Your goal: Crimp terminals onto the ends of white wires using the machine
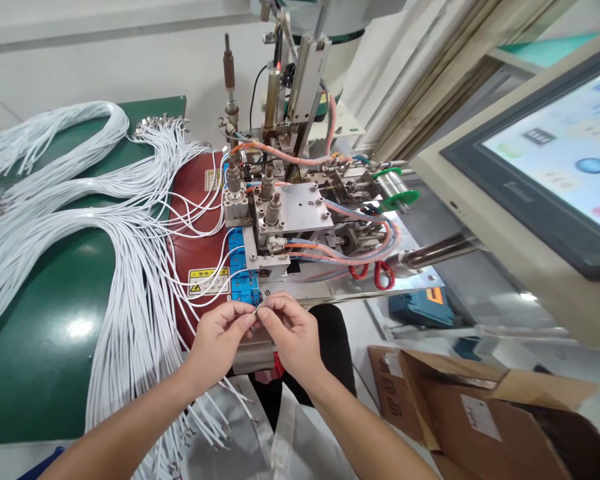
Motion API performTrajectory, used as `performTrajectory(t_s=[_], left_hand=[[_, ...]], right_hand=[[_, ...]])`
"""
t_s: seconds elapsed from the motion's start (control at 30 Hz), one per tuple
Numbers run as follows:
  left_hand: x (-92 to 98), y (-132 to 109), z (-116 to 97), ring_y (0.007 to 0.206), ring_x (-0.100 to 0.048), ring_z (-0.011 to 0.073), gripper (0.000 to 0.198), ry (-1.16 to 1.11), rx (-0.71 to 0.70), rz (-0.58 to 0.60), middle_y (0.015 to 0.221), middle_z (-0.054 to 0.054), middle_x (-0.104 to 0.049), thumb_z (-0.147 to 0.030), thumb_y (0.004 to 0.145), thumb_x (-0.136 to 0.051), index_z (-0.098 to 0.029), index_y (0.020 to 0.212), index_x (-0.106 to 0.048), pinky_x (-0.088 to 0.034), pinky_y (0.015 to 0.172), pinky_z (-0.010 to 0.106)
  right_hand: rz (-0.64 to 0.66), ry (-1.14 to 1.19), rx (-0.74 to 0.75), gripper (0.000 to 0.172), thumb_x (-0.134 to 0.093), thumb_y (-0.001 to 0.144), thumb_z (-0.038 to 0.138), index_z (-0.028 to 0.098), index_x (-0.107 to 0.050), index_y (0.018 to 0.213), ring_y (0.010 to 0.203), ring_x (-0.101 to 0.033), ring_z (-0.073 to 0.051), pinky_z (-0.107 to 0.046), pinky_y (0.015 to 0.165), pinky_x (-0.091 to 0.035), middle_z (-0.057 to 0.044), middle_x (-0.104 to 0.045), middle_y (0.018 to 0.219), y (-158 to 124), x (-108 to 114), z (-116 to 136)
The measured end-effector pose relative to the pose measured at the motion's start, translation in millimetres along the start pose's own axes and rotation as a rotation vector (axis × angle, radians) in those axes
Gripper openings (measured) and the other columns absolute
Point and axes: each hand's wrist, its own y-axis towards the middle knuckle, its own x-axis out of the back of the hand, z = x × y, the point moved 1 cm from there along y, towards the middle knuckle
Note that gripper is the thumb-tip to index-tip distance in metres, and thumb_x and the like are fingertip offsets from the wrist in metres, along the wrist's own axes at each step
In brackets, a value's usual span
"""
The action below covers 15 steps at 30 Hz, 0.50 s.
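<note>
My left hand [223,339] and my right hand [293,335] meet fingertip to fingertip just in front of the blue clamp blocks [243,267]. Both are closed in a pinch on a thin wire end [255,311], mostly hidden by the fingers. White cables [130,287] lie in a thick bundle left of my left hand, their front ends hanging past the table edge. A few single cables [237,248] curve across the red plate [183,250] into the blue blocks. The bench machine [293,210] stands right behind my hands.
A warning label [209,281] is on the red plate. The green table [40,373] carries the cables. At right are a touchscreen [555,153] on a metal arm, a solder-like wire spool [393,187], a blue case [420,308] and an open cardboard box [475,413].
</note>
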Motion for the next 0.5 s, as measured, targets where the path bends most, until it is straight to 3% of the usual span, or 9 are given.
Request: performTrajectory(t_s=[0.1, 0.17, 0.27, 0.43, 0.5], left_hand=[[-2.1, -2.8, 1.2, 0.064, -0.054, 0.0098, 0.012, 0.009, -0.001, -0.03, 0.071, 0.0, -0.061, -0.025, 0.076, -0.056, -0.014, 0.076, -0.062, -0.045, 0.063, 0.02], [-2.2, -3.9, 1.7, 0.066, -0.055, 0.0111, 0.013, 0.048, -0.022, -0.029, 0.074, 0.001, -0.063, -0.026, 0.077, -0.056, -0.015, 0.078, -0.063, -0.046, 0.064, 0.021], [1.3, -2.9, -0.7, 0.069, -0.055, 0.0123, 0.014, 0.155, -0.065, 0.017, 0.075, 0.002, -0.063, -0.026, 0.077, -0.055, -0.015, 0.078, -0.064, -0.045, 0.066, 0.022], [7.1, 1.0, -8.3, 0.061, -0.052, 0.0102, 0.012, 0.33, -0.032, 0.237, 0.065, -0.001, -0.059, -0.019, 0.075, -0.053, -0.015, 0.069, -0.062, -0.041, 0.058, 0.019], [6.9, 0.8, -8.4, 0.06, -0.05, 0.0095, 0.012, 0.328, -0.04, 0.217, 0.064, -0.002, -0.057, -0.019, 0.076, -0.053, -0.015, 0.068, -0.061, -0.04, 0.057, 0.019]], right_hand=[[-0.033, -0.112, 0.105, 0.01, -0.053, 0.075, 0.015, 0.018, -0.053, 0.065, 0.062, -0.049, -0.013, -0.026, 0.058, -0.041, 0.0, -0.05, 0.067, 1.1, 1.4, 3.1], [0.02, -0.18, 0.179, 0.011, -0.052, 0.074, 0.013, 0.019, -0.051, 0.065, 0.062, -0.049, -0.013, -0.026, 0.058, -0.041, 0.0, -0.05, 0.066, 4.1, 5.5, 7.3], [0.196, -0.257, 0.226, 0.011, -0.05, 0.074, 0.013, 0.019, -0.049, 0.065, 0.062, -0.048, -0.013, -0.025, 0.057, -0.041, 0.0, -0.049, 0.066, 12.0, 16.9, 15.4], [0.529, -0.425, 0.255, 0.009, -0.051, 0.073, 0.011, 0.018, -0.052, 0.067, 0.064, -0.048, -0.013, -0.025, 0.058, -0.038, -0.001, -0.051, 0.067, 19.9, 30.2, 25.2], [0.451, -0.405, 0.219, 0.011, -0.052, 0.074, 0.012, 0.018, -0.053, 0.065, 0.063, -0.048, -0.013, -0.025, 0.058, -0.038, -0.001, -0.052, 0.066, 16.9, 27.1, 22.8]])
